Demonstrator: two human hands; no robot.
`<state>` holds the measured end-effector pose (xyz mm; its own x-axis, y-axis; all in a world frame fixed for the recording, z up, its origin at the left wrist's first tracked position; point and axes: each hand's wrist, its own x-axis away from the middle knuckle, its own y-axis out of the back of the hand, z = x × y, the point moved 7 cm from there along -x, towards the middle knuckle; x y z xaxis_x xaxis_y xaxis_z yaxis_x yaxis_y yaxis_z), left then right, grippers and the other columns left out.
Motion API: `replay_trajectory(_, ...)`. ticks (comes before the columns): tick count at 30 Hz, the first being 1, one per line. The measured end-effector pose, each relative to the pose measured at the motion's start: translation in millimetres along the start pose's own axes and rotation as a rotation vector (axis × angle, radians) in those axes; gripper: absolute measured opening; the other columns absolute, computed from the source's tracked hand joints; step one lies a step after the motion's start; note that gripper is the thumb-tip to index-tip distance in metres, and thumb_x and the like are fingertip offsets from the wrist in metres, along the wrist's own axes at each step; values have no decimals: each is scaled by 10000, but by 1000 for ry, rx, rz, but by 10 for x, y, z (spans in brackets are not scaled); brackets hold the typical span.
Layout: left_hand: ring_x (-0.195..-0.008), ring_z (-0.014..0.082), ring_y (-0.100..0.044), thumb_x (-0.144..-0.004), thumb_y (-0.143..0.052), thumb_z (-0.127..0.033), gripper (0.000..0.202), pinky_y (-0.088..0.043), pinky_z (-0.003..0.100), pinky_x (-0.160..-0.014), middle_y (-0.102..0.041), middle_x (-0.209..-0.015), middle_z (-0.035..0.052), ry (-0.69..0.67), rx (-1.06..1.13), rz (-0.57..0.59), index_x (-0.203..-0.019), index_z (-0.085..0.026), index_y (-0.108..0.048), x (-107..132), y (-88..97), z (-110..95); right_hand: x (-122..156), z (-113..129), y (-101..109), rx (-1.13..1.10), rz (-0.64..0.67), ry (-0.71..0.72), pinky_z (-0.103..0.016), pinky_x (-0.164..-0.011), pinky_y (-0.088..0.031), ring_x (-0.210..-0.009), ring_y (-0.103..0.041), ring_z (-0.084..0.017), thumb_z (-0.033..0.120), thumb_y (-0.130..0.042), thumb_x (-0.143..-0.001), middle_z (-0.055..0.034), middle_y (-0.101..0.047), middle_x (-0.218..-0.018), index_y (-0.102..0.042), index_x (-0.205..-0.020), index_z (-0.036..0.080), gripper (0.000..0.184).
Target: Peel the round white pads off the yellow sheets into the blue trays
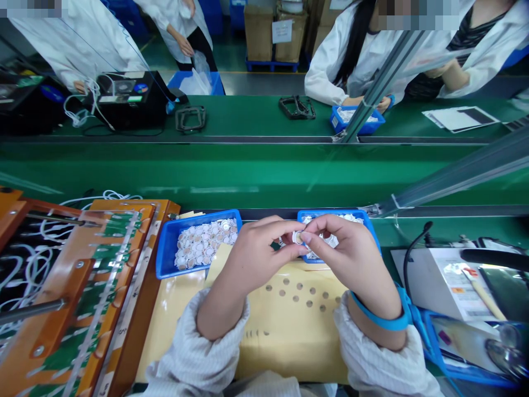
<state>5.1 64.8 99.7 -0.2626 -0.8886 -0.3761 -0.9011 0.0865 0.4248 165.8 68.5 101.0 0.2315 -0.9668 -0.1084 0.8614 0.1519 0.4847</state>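
My left hand [256, 256] and my right hand [351, 256] meet above a yellow sheet with round holes [289, 320]. Both pinch one small white round disc [297, 237] between thumb and fingertips. A blue wrist strap [388, 320] circles my right wrist. Behind my left hand a blue tray [165, 253] holds several small white and tan discs. Behind my right hand a second blue tray [330, 214] holds more white discs, partly hidden by my fingers.
An orange fixture with green circuit boards and white cables [74, 286] fills the left. A green conveyor belt [264, 171] runs across beyond the trays. Papers, a black cable and a blue bin [463, 342] lie at right. People in white coats work across the belt.
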Motion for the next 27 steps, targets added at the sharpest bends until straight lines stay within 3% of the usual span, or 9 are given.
replay_trajectory(9,-723,126,-707,-780,-922,-90,279,-518,198,-671,-769,-827,-28,-77,-60,-45,-1005,-204,-803,10,14,-67,14,37,25,14,-25,15,-283,-691,-499,-723,-679,-165,284,-716,-961,28,-764,-783,-732,-827,244,141)
replay_trajectory(17,-785,129,-739,-864,-873,-145,182,-535,196,-721,-806,-910,-8,-171,-90,-91,-1018,-193,-787,25,3,-133,15,40,51,19,-41,34,-282,-691,-498,-730,-680,-164,270,-712,-960,29,-763,-785,-728,-832,241,132)
replay_trajectory(27,-761,151,-748,-969,-787,-258,90,-562,222,-707,-807,-875,28,-259,-157,-135,-993,-174,-769,30,-24,-189,33,49,91,33,-50,46,-272,-677,-490,-711,-668,-154,256,-701,-957,36,-758,-774,-726,-834,242,126)
